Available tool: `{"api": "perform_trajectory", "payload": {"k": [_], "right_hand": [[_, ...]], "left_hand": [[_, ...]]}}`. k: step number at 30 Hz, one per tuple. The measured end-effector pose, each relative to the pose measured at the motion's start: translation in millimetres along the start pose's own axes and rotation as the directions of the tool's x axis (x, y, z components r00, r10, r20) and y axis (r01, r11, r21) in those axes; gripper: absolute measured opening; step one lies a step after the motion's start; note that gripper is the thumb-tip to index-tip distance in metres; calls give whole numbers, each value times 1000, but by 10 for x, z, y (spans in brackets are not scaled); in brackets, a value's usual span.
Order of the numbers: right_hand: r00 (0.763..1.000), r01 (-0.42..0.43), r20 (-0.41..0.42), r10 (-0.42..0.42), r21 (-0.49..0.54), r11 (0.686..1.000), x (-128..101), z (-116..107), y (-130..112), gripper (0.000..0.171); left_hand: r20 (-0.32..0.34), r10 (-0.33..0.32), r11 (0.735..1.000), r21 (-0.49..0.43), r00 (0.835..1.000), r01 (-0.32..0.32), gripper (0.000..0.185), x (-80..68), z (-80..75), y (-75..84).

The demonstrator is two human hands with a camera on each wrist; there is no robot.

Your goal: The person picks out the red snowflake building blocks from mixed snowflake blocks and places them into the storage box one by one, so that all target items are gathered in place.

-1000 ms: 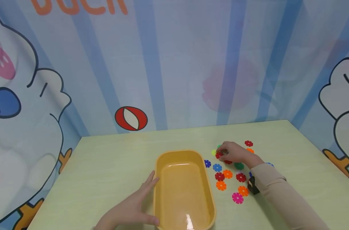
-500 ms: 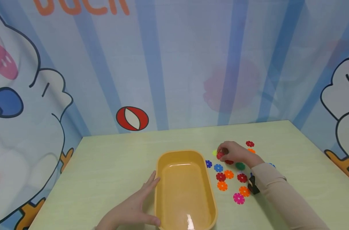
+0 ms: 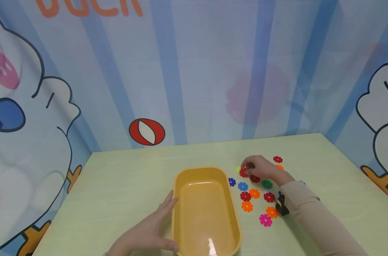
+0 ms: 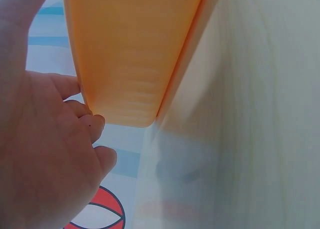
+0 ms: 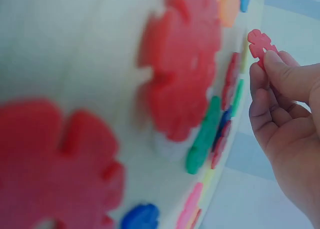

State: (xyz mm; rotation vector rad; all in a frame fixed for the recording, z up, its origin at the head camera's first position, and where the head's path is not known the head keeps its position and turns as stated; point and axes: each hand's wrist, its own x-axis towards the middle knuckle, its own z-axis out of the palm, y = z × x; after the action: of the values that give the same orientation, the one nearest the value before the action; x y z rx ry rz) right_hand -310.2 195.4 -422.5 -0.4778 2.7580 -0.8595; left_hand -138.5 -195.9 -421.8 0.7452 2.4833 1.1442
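Note:
My left hand (image 3: 145,227) is spread against the left side of a yellow plastic tray (image 3: 206,209), its fingertips and thumb touching the rim. In the left wrist view the fingers (image 4: 85,124) rest on the tray's outer wall (image 4: 120,54). Right of the tray, my right hand (image 3: 261,169) pinches a red snowflake disc (image 5: 259,43) between thumb and fingers, just above the table. Another red disc (image 3: 254,179) and a green disc (image 3: 267,184) lie near that hand. A yellow-green disc (image 3: 238,169) shows partly behind the fingertips.
Several flower-shaped discs in orange (image 3: 247,206), pink (image 3: 265,220), blue (image 3: 243,186) and red (image 3: 277,159) lie scattered over the right part of the pale table (image 3: 126,177). A printed cloth backdrop (image 3: 206,71) stands along the back and sides.
My right hand stays at the same spot with the red disc, which shifts very slightly. A green disc formerly visible beyond the fingers is hidden now. The left hand and tray keep their places.

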Motion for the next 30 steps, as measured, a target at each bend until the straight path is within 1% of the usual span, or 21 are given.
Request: {"api": "perform_trajectory", "payload": {"k": [5,9,11,15,18,22,24,30], "right_hand": [[997,77,-29,-78,-13,997,-20,-66,-69,18],[989,137,-50,-138,-16,990,-75,-142,-216,18],[981,183,-60,-184,-19,983,-112,-172,-297,18],[955,287,-75,-287,-14,958,-185,-212,-452,17],[943,325,-80,-324,1,946,-230,-219,-568,17],[930,363,-78,-360,26,931,-284,-178,-734,17],[919,392,-69,-389,43,919,-315,-132,-820,17],[885,466,-34,-465,108,878,-398,94,-1037,17]], "left_hand": [[0,3,1000,-2,1000,-3,113,-1,-1,0],[4,-6,1000,-8,1000,6,114,0,-3,-4],[5,-13,1000,-10,1000,13,114,1,-3,-7],[8,-29,999,-18,1000,29,114,0,-1,-13],[10,-32,999,-23,999,32,114,-1,1,-17],[16,-32,999,-23,999,32,115,-2,1,-18],[17,-35,999,-23,999,35,116,-3,1,-16],[20,-51,998,-24,998,52,116,3,-3,1]]}}
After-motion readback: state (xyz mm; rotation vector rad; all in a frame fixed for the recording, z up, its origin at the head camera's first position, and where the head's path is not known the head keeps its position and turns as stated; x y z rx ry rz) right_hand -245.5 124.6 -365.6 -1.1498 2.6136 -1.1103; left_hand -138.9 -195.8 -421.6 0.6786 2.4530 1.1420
